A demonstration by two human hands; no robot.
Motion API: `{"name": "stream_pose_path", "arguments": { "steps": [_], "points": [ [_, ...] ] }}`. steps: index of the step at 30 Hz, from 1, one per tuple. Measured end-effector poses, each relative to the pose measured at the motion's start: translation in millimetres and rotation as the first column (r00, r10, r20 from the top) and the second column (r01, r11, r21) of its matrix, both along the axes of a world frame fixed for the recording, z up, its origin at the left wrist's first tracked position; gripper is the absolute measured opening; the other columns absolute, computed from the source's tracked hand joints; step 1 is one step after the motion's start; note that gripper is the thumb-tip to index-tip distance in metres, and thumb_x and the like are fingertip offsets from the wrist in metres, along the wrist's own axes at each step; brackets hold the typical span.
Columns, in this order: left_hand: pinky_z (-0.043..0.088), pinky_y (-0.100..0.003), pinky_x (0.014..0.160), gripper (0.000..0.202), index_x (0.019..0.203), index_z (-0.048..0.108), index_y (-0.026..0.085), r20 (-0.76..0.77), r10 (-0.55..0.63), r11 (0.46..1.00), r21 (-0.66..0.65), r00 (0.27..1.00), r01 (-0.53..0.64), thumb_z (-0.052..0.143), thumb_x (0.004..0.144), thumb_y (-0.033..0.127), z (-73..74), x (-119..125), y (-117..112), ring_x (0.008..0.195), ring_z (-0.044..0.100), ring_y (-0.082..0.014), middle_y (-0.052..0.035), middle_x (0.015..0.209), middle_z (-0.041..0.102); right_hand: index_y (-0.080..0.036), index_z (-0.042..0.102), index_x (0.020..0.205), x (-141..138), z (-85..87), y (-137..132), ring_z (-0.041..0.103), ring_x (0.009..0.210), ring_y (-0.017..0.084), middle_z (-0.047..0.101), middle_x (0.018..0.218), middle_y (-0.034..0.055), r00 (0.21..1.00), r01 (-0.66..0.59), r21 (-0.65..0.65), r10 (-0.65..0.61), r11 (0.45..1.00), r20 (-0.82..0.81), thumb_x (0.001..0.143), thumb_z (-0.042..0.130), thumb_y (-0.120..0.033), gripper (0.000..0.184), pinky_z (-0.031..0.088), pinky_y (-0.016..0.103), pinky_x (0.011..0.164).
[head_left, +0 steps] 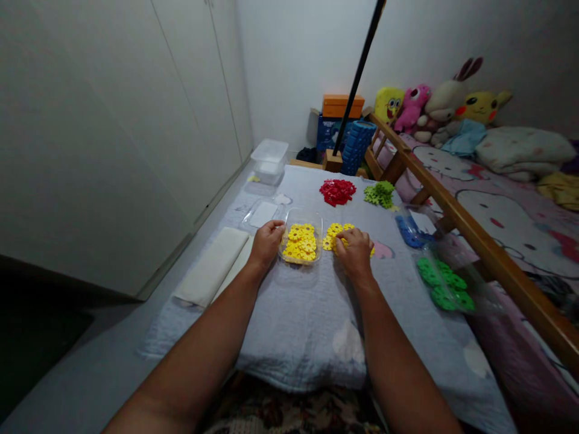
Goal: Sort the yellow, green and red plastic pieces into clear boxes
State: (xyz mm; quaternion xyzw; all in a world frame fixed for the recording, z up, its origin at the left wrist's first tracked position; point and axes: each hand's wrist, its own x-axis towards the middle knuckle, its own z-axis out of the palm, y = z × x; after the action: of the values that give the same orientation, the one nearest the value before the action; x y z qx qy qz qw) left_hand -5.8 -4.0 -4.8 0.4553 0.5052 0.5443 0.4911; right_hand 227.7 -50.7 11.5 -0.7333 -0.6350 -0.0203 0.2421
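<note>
A clear plastic tray (319, 224) full of yellow flower-shaped discs (301, 242) sits on a pale blue quilt (298, 325). My left hand (266, 241) grips the tray's left rim, fingers curled over the edge. My right hand (355, 252) rests closed on a loose pile of yellow discs (333, 230) just right of the tray, pinching some of them.
Piles of red discs (338, 191) and light green discs (380, 194) lie farther back. Clear trays with blue discs (409, 232) and green discs (446, 286) sit at the right beside a wooden bed rail (474, 235). A folded white cloth (212, 265), a lid (263, 213) and an empty box (270, 160) are left.
</note>
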Motion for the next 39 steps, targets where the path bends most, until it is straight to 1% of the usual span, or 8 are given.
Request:
{"name": "stream_pose_path", "arguments": {
  "steps": [6,9,12,14,17,21,29,39],
  "points": [
    [0.045,-0.027,0.062,0.036,0.091,0.07,0.016,0.003,-0.002,1.0,-0.005,1.0,0.002,0.07,0.068,0.044,0.8,0,-1,0.065,0.058,-0.0151,-0.001,0.073,0.068,-0.022,0.079,0.095,5,-6.8,2,0.052,0.098,0.025,0.068,0.097,0.0077,0.996,-0.005,0.178,0.021,0.984,-0.092,0.091,0.064,-0.022,0.015,0.032,0.036,0.083],
    [0.044,-0.026,0.062,0.036,0.09,0.07,0.016,0.014,0.0,1.0,-0.001,1.0,0.0,0.071,0.069,0.045,0.6,0,-1,0.065,0.058,-0.0148,-0.0007,0.073,0.067,-0.022,0.077,0.095,1,-5.3,0,0.053,0.095,0.024,0.068,0.093,0.0062,0.987,-0.051,0.275,0.091,0.96,-0.135,0.093,0.059,-0.022,0.018,0.033,0.036,0.084],
    [0.045,-0.026,0.062,0.036,0.09,0.07,0.016,0.021,0.007,1.0,0.004,1.0,-0.007,0.072,0.068,0.044,0.7,0,-1,0.065,0.058,-0.0146,-0.0008,0.074,0.068,-0.023,0.075,0.095,-9,1.6,-6,0.055,0.095,0.023,0.069,0.093,0.0054,0.974,-0.112,0.345,0.172,0.932,-0.147,0.097,0.055,-0.025,0.02,0.034,0.036,0.088],
    [0.045,-0.026,0.062,0.036,0.09,0.07,0.016,0.022,0.007,1.0,-0.003,1.0,-0.007,0.072,0.068,0.044,1.1,1,-2,0.065,0.057,-0.0145,-0.0006,0.073,0.068,-0.023,0.074,0.098,-19,8.4,-11,0.055,0.097,0.023,0.07,0.096,0.0057,0.967,-0.16,0.319,0.213,0.934,-0.138,0.1,0.051,-0.027,0.023,0.035,0.036,0.092],
    [0.044,-0.026,0.062,0.036,0.09,0.07,0.016,0.017,0.001,1.0,-0.01,1.0,-0.001,0.072,0.068,0.045,1.4,1,-2,0.064,0.056,-0.0142,-0.0001,0.072,0.066,-0.024,0.075,0.102,-31,17.1,-18,0.056,0.102,0.023,0.07,0.101,0.0064,0.958,-0.237,0.208,0.265,0.949,-0.115,0.103,0.048,-0.028,0.027,0.035,0.036,0.095],
    [0.044,-0.027,0.063,0.038,0.091,0.069,0.017,0.024,-0.004,1.0,-0.016,1.0,0.005,0.072,0.068,0.047,0.1,0,-1,0.064,0.057,-0.0146,-0.0004,0.074,0.066,-0.026,0.077,0.102,-41,19.2,-21,0.054,0.104,0.023,0.07,0.101,0.0052,0.942,-0.307,0.133,0.32,0.942,-0.099,0.101,0.052,-0.027,0.024,0.034,0.036,0.097],
    [0.045,-0.027,0.064,0.038,0.091,0.07,0.016,-0.002,-0.013,1.0,-0.003,1.0,0.013,0.07,0.068,0.047,-5.8,0,2,0.066,0.058,-0.0155,-0.0014,0.076,0.067,-0.026,0.08,0.099,-42,12.1,-19,0.052,0.106,0.023,0.069,0.105,0.0054,0.93,-0.345,0.103,0.355,0.933,-0.101,0.099,0.059,-0.025,0.021,0.034,0.036,0.098],
    [0.045,-0.027,0.064,0.038,0.089,0.07,0.017,0.011,0.001,1.0,-0.01,1.0,-0.001,0.072,0.066,0.048,1.8,1,-2,0.066,0.058,-0.0156,-0.0014,0.075,0.067,-0.023,0.078,0.094,-41,14.1,-21,0.053,0.106,0.023,0.068,0.106,0.0069,0.912,-0.38,0.093,0.39,0.92,-0.13,0.094,0.058,-0.024,0.02,0.036,0.035,0.096]
  ]
}}
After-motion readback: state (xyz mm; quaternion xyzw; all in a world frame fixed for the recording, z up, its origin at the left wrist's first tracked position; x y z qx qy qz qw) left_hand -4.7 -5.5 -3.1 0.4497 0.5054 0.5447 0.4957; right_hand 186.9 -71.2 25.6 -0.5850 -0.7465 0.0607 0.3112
